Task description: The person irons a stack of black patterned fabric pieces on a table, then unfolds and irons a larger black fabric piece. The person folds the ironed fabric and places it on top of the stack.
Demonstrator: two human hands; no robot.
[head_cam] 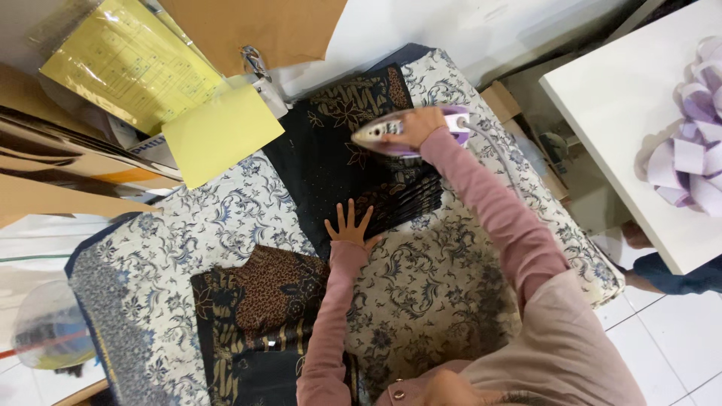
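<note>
Folded cloth: nearest the person, a brown and black patterned pile, just this side of the dark cloth.
Left hand: fingers spread wide, pressed flat on the near edge of the dark cloth.
Dark cloth: spread on the flowery ironing pad. It looks soft, thin and floppy, so it likely needs holding flat.
Right hand: wrapped around the handle of the iron.
Iron: on the far part of the dark cloth. Probably heavy and hot below; the top handle is the safe grip.
Yellow paper: beyond the dark cloth.
</note>
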